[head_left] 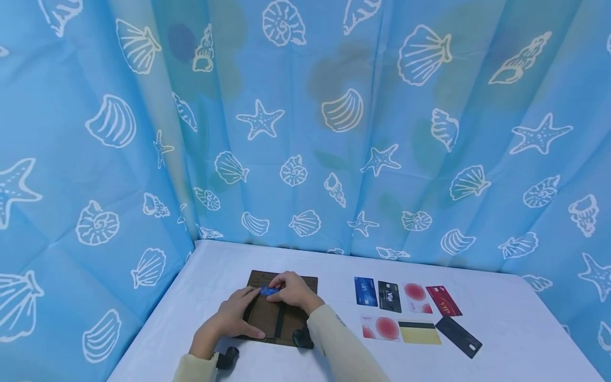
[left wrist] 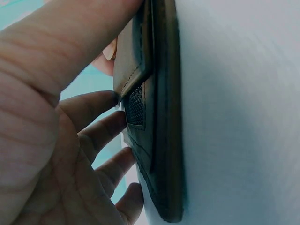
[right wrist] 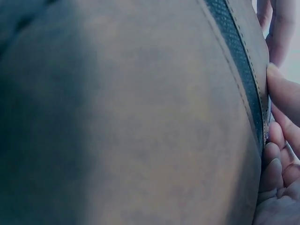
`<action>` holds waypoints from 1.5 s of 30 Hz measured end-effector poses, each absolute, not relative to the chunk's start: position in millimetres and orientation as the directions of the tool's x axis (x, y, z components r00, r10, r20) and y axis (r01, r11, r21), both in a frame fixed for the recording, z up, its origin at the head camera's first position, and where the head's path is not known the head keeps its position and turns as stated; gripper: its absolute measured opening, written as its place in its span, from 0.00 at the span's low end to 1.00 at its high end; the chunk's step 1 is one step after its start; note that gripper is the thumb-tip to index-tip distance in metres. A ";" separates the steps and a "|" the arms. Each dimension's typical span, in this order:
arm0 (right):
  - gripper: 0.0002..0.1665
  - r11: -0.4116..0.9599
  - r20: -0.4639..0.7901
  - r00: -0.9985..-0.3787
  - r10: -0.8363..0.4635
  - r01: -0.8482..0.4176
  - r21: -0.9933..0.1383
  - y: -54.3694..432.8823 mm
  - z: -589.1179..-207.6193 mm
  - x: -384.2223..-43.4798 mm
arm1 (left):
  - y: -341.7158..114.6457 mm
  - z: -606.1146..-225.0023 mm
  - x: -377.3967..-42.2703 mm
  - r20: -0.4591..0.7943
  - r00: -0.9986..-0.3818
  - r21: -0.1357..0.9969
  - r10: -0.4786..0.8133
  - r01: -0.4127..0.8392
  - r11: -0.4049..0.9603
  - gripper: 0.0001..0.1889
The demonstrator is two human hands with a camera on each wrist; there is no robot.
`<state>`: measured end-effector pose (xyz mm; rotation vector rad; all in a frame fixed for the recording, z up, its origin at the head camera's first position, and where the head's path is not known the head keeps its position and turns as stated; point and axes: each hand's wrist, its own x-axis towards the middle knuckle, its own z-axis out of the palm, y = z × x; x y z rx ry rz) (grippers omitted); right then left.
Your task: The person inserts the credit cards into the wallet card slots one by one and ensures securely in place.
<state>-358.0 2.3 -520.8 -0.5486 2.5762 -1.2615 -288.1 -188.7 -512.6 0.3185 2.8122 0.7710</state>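
Observation:
A brown leather wallet (head_left: 262,313) with stitched pockets and a dark strip lies unfolded on the white table. My right hand (head_left: 292,291) pinches a blue card (head_left: 270,291) near the wallet's upper middle, thumb and fingertips close together. Across the wallet's left side rests my left hand (head_left: 236,314), its thumb spread toward the lower edge and its fingers toward the upper left. In the left wrist view its fingertips (left wrist: 123,117) touch the wallet (left wrist: 164,140) beside a mesh patch. Brown leather (right wrist: 164,117) fills most of the right wrist view, and the card is mostly hidden there.
Right of the wallet, several cards lie in two rows: a blue one (head_left: 365,292), a black VIP card (head_left: 389,296), a red one (head_left: 444,301), a gold one (head_left: 420,333) and a tilted dark one (head_left: 459,336) among them. A blue shell-patterned curtain (head_left: 305,148) hangs behind the table (head_left: 334,366).

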 end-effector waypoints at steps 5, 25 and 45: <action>0.12 0.560 -0.039 -0.903 -0.427 -0.231 -0.796 1.7 -519.8 -359.1 | -190.4 -512.4 -289.1 -0.134 -0.955 0.515 0.264 0.161 0.842 0.57; 0.20 0.465 0.095 -0.898 -0.431 -0.310 -0.829 30.5 -505.8 -361.7 | -189.9 -518.9 -287.5 -0.138 -0.954 0.525 0.264 0.156 0.837 0.57; 0.25 0.552 -0.028 -0.914 -0.405 -0.220 -0.804 110.2 -495.5 -359.7 | -189.9 -516.3 -289.0 -0.132 -0.959 0.526 0.251 0.147 0.837 0.58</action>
